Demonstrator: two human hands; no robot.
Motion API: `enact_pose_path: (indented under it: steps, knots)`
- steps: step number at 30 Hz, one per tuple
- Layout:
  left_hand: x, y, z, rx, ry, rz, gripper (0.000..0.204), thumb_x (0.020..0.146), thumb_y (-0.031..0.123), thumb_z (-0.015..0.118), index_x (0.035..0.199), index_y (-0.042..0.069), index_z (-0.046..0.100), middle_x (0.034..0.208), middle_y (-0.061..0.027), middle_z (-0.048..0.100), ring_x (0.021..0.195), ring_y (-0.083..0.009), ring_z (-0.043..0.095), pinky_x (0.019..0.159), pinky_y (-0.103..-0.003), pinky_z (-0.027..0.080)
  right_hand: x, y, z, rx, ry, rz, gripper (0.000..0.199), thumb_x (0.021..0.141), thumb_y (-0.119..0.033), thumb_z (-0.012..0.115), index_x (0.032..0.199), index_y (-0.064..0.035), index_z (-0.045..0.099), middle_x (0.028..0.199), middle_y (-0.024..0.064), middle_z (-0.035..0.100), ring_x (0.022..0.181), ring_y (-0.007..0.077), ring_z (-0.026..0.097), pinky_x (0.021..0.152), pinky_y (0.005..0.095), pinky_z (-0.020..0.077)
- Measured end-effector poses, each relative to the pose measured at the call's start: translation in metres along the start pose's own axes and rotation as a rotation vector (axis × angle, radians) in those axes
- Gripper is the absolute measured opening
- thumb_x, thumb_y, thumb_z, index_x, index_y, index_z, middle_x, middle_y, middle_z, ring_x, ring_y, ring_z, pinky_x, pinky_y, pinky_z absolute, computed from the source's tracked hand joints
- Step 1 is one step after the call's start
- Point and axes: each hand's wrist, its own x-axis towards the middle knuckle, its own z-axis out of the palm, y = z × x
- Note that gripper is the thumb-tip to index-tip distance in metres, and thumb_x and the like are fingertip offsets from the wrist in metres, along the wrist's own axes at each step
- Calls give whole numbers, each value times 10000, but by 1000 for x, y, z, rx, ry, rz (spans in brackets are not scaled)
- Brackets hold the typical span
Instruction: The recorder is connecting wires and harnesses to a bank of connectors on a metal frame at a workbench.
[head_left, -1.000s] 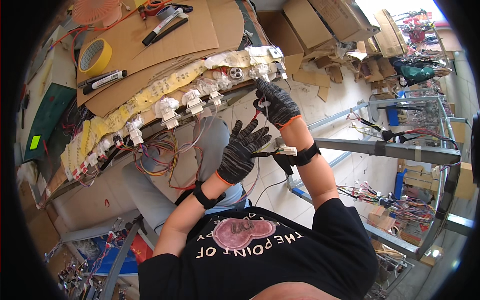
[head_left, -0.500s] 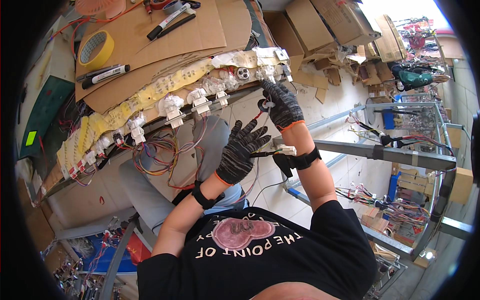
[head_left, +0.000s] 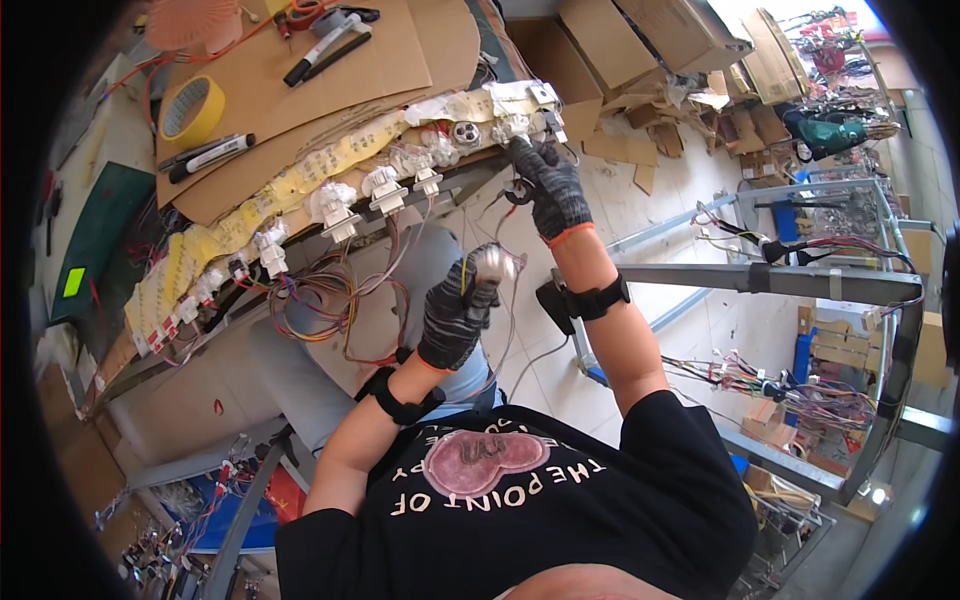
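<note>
My left hand (head_left: 456,316), in a dark knitted glove with an orange cuff, is closed around a white plastic connector (head_left: 494,264) that is smeared by motion. Higher up and to the right, my right hand (head_left: 556,195), gloved alike, has its fingertips bent in at the far end of the bench edge, touching or just below a white connector holder (head_left: 512,130). What they grip is hidden. Beside its palm hangs a small black ring-shaped part (head_left: 519,191) with thin wires. Along the bench edge, several white connector holders (head_left: 385,190) are fixed beside yellow labelled tape (head_left: 340,155).
A bundle of coloured wires (head_left: 325,305) hangs below the bench edge over my legs. Cardboard (head_left: 300,105) on the bench carries a yellow tape roll (head_left: 193,110) and markers (head_left: 215,155). A grey metal frame (head_left: 740,278) stands to the right, with cardboard boxes (head_left: 640,40) beyond.
My left hand has turned and its fingers have closed, with the white connector now held upward in front of it. My right hand has shifted slightly up and left at the bench edge.
</note>
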Motion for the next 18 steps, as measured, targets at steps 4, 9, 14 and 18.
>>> enact_pose_path:
  steps: [4, 9, 14, 18]
  knots:
    - [-8, -9, -7, 102, 21, 116, 351, 898, 152, 532, 1220, 40, 453, 829, 2, 530, 684, -55, 471, 593, -174, 414, -4, 10, -2, -7, 82, -76, 216, 799, -155, 666, 965, -18, 643, 869, 45, 653, 783, 126, 603, 669, 242, 469]
    - [-16, 7, -12, -556, -35, -295, 286, 918, 348, 476, 1021, 97, 568, 819, 4, 579, 655, -67, 523, 552, -187, 433, -1, 7, 0, 72, 54, -168, 216, 788, -218, 680, 791, -5, 643, 674, 28, 609, 567, 105, 519, 482, 262, 423]
    - [-20, 35, -6, -571, -88, -423, 371, 899, 459, 452, 792, 114, 536, 580, 14, 506, 450, -81, 464, 393, -196, 368, -40, 9, -38, -766, 631, -1035, 241, 810, -262, 641, 853, -27, 611, 784, 98, 617, 679, 220, 553, 648, 314, 449]
    - [-8, 32, 8, -641, -159, -381, 380, 892, 502, 425, 751, 151, 466, 578, 44, 409, 461, -68, 409, 394, -183, 335, -92, 20, -44, -528, -166, -668, 193, 869, -164, 548, 990, -21, 596, 933, 147, 614, 826, 238, 594, 744, 321, 475]
